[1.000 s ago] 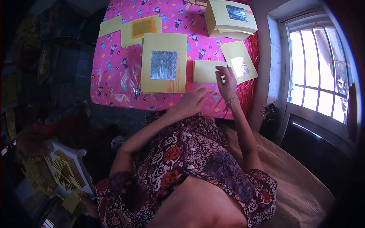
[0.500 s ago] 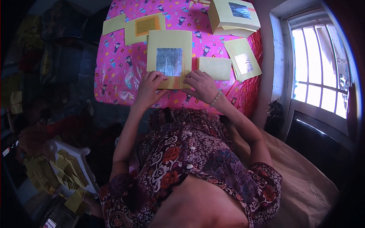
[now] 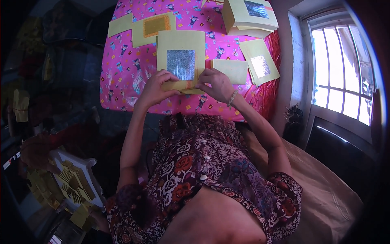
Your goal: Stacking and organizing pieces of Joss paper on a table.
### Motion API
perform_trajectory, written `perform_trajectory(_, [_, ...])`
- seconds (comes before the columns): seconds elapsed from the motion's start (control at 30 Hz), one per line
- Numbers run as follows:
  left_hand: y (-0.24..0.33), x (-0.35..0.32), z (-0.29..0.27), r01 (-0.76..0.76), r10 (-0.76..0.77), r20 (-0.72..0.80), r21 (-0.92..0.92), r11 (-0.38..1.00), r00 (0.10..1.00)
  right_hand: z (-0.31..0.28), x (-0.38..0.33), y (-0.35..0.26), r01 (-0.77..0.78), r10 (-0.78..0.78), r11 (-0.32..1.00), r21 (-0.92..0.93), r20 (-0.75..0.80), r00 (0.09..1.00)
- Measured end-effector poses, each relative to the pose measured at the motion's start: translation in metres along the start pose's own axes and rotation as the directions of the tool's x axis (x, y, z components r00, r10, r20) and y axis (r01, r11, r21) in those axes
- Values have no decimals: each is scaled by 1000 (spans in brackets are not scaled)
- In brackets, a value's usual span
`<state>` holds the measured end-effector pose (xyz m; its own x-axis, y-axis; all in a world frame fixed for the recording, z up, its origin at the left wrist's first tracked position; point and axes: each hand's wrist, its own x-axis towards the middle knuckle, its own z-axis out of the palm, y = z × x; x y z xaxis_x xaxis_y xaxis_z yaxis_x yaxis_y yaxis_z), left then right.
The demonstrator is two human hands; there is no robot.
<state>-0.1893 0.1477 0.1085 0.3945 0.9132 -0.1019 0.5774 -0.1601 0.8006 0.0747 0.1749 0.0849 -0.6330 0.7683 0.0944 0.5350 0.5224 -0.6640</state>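
A pale yellow sheet of joss paper (image 3: 181, 40) with a silver foil square lies in front of me on a pink patterned cover (image 3: 134, 87). My left hand (image 3: 157, 90) is closed on its near left edge, with thumb and fingertips curled around it. At the near right edge, my right hand (image 3: 217, 85) pinches the same sheet. The near edge looks curled or folded up between my hands. Beyond my right hand lies a plain pale yellow sheet (image 3: 230, 72). Fingertips hide part of the paper's near edge.
At the far right stands a thick stack of joss paper (image 3: 243, 20), with more foil sheets (image 3: 250, 61) nearer. Sheets with an orange patch (image 3: 140, 36) lie far left. Low on the left, a white tray (image 3: 95, 185) holds folded yellow paper near another person's hand (image 3: 99, 219). A barred window (image 3: 343, 73) is right.
Both hands have moved slightly away from me along the sheet's near edge. My fingers are more curled, and the near edge has lifted a little.
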Motion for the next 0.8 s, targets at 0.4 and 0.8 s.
perform_trajectory(0.4, [-14,0,2,16,-21,-39,-117,993,999,-9,-3,-14,78,-73,994,-76,63,995])
perform_trajectory(0.8, [-13,0,2,69,-71,-10,-148,987,997,-6,-2,-10,47,-46,998,-51,32,998])
